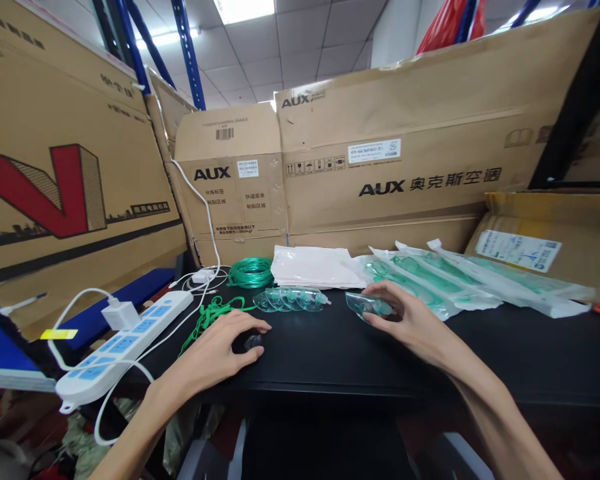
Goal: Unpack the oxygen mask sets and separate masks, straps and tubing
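Note:
My right hand (pixel 405 312) pinches a clear green oxygen mask (pixel 359 304) between thumb and fingers, just above the black table. On the left, my left hand (pixel 225 343) rests low over the table with its fingers curled around a small dark, shiny object (pixel 253 342), whose kind I cannot make out. Between and beyond the hands lies a row of nested clear green masks (pixel 293 299). Green elastic straps (pixel 215 315) lie in a tangle behind my left hand. Coiled green tubing (pixel 251 272) sits farther back.
A white power strip (pixel 130 343) with a plugged-in charger (pixel 121 315) and loose cables lies left. White flat bags (pixel 317 267) and packaged green tubing (pixel 430 273) lie along the back. Cardboard boxes (pixel 380 153) wall off the rear; a brown parcel (pixel 555 227) stands right.

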`<state>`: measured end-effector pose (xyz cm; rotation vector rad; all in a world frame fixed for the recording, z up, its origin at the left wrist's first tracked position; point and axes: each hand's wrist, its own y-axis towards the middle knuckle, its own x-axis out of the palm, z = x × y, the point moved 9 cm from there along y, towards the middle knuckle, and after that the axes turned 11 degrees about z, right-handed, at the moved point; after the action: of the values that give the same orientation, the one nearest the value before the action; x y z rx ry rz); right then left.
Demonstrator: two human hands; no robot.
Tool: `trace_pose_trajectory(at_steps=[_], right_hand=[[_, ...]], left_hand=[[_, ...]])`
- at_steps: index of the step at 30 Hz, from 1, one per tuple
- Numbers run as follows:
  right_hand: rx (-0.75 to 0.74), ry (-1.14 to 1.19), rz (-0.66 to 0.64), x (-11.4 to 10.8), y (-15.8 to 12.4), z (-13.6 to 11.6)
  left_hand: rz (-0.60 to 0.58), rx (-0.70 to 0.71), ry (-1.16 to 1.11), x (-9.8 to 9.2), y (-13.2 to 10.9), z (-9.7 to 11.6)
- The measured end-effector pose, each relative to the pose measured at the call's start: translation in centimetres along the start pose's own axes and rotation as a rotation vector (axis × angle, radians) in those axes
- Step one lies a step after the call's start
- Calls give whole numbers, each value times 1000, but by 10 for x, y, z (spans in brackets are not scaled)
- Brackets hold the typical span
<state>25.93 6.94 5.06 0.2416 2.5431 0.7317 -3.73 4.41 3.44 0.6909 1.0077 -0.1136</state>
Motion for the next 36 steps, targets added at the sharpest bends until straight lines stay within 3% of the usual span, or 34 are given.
trace_pose_trajectory(at_steps=[6,12,19,30,33,36], right_hand=[[-106,-48,-98,27,39,-9],[-160,-115,-201,62,50,-11],[-214,-157,-277,81,42,-1],[-283,-267,-365,97,36,-9],[-263,-361,-333,94,34,-9],[-257,-465,-261,72,36,-15]], left_hand=[[135,99,-11,4,55,27],[132,171,-1,36,103,19],[118,200,-22,43,108,14],[113,201,-46,45,109,12],[127,205,-38,46,109,14],[129,218,-23,48,109,16]])
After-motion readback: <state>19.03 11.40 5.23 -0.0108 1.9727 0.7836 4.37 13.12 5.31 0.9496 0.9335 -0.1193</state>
